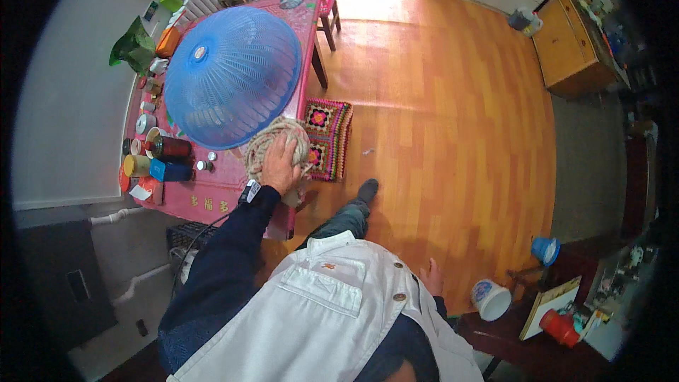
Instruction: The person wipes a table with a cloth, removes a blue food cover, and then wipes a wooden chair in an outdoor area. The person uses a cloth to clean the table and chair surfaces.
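A thick coil of beige rope (pixel 263 147) lies at the right edge of the pink-covered table (pixel 226 178), against a large blue mesh food cover (pixel 237 71). My left hand (pixel 281 168) is over the coil from the near side, its fingers curled on the strands; part of the rope is hidden beneath the palm. Down by my right side hangs my right hand (pixel 432 279), low above the floor and touching nothing that I can see. Its fingers are loosely apart, and my vest hides the wrist.
Jars and bottles (pixel 170 147) crowd the table's left side. A stool with a crocheted cover (pixel 329 138) stands at the table's right edge. Across the wooden floor (pixel 453 113) are a wooden cabinet (pixel 569 42), a white bucket (pixel 491 300) and a small blue bucket (pixel 545 250).
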Demonstrator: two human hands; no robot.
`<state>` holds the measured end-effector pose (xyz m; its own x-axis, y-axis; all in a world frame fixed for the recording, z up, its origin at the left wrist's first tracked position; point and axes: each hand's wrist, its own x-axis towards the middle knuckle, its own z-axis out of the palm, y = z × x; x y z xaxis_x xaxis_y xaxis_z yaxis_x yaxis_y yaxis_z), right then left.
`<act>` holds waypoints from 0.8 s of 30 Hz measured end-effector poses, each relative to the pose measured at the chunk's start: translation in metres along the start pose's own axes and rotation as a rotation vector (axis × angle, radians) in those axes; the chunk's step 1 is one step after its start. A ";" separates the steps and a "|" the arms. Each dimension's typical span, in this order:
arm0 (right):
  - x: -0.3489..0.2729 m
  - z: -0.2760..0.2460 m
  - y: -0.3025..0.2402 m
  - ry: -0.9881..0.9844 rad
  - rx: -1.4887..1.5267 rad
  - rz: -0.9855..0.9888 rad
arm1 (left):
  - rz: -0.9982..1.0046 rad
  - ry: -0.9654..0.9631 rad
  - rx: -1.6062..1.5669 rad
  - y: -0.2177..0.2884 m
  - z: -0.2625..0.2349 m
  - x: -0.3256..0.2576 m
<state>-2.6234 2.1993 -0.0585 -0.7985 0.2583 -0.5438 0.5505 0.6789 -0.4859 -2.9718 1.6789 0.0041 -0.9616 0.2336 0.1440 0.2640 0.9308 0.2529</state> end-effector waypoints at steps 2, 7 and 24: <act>0.022 -0.016 0.000 -0.032 -0.036 -0.006 | -0.016 -0.012 -0.006 0.002 -0.001 0.001; 0.096 -0.057 -0.014 0.006 -0.048 -0.082 | -0.044 -0.073 -0.014 0.002 -0.004 0.004; 0.343 -0.233 -0.185 -0.079 -0.163 -0.393 | -0.062 -0.082 -0.131 0.010 -0.007 0.066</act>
<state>-3.0555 2.3224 0.0042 -0.9153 -0.0910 -0.3924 0.1572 0.8162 -0.5560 -3.0324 1.7023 0.0226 -0.9779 0.2037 0.0470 0.2060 0.9009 0.3820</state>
